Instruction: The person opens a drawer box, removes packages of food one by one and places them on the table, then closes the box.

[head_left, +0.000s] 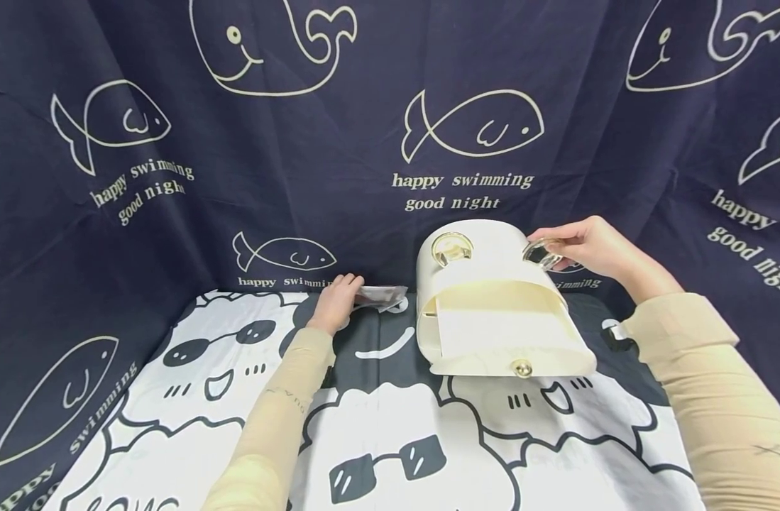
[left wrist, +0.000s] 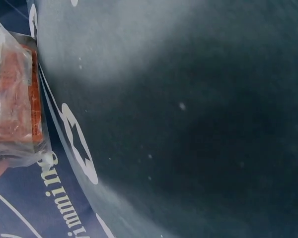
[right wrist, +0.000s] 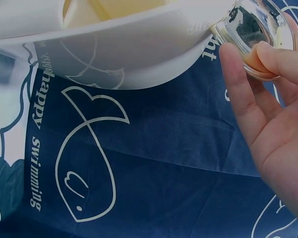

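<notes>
A cream box (head_left: 495,252) with a rounded top stands on the cloth right of centre. Its front flap hangs open with a gold knob (head_left: 522,367), and a white panel shows inside. My right hand (head_left: 594,245) pinches the shiny, gold-rimmed round piece (head_left: 541,253) at the box's upper right between thumb and fingers; the right wrist view shows this metal piece (right wrist: 253,34) close up. A matching gold round piece (head_left: 452,250) sits at the upper left. To the left of the box, my left hand (head_left: 338,301) holds a clear plastic-wrapped packet (head_left: 381,295), orange-red inside in the left wrist view.
Dark blue fabric (head_left: 338,177) with fish and whale drawings hangs behind and at the sides. A black-and-white cartoon cloth (head_left: 390,419) covers the surface. The box's back is close to the rear fabric.
</notes>
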{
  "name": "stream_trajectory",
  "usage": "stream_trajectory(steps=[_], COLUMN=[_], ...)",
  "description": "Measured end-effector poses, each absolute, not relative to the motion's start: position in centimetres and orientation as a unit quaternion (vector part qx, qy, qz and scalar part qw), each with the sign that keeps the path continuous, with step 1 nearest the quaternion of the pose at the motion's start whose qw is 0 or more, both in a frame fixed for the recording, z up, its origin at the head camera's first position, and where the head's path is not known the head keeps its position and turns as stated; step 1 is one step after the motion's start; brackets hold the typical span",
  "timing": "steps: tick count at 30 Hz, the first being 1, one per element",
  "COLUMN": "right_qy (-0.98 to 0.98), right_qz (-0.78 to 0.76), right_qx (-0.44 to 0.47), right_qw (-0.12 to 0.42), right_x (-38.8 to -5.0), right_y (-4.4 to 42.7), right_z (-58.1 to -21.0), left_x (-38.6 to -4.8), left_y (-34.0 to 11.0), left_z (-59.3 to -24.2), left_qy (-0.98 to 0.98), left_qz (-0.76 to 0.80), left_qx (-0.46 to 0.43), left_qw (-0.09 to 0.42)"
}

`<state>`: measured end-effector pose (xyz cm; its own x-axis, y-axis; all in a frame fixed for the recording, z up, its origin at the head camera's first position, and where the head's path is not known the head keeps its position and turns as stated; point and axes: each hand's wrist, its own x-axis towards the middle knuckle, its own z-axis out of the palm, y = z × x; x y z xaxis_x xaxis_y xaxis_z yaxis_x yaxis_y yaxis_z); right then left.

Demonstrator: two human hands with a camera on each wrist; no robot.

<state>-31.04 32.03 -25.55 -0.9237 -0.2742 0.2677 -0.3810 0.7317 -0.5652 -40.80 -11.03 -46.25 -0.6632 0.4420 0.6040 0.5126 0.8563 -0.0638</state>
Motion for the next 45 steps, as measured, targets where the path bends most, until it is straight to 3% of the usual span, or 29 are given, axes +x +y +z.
stream_trajectory(steps=[29,45], right_qy=[-0.931,-0.929], right_qz=[0.313,0.320], right_qx=[0.173,0.171], right_qw=[0.069,0.068], right_x=[-31.0,-30.7], right_y=[31.8,31.9], right_z=[-25.3,-25.3], left_x=[-40.1,-38.4], left_y=[-12.2,-12.3], left_z=[-46.9,-47.1], left_qy=[-0.905,-0.908], left_qz=[-0.026,0.034], left_qx=[-0.292,-0.343], left_qw=[0.308,0.237])
